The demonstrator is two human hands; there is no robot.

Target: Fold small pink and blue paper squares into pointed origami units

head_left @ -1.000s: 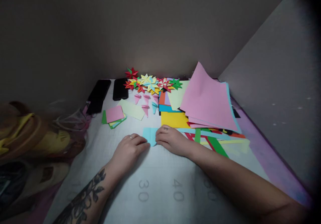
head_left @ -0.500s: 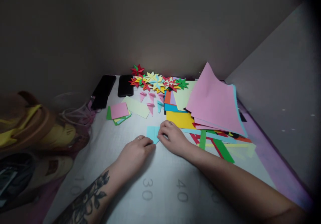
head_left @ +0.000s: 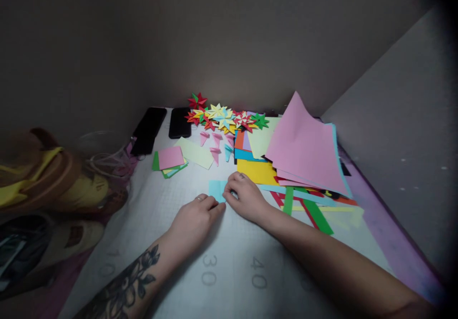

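Note:
A small light blue sheet of paper (head_left: 216, 189) lies flat on the white mat, its near right part covered by my fingers. My left hand (head_left: 199, 215) holds the near edge, fingers pressed together at the paper. On the right edge, my right hand (head_left: 246, 197) pinches the paper with curled fingers. The tips of both hands almost meet at the near right corner, where a fold is partly hidden. Just beyond stand several small folded pieces, pink (head_left: 215, 156) and light blue (head_left: 228, 152).
Folded paper stars (head_left: 222, 115) sit in a cluster at the back. Small coloured squares (head_left: 171, 158) lie to the left, near two black phones (head_left: 180, 123). Large pink sheets (head_left: 304, 147) and loose green strips (head_left: 317, 216) lie at right. A brown and yellow bag (head_left: 67, 176) is at far left.
My left fingertips have slid slightly right along the paper's near edge, closer to my right fingers. My right hand has barely shifted. The corner that stuck out between them is now covered.

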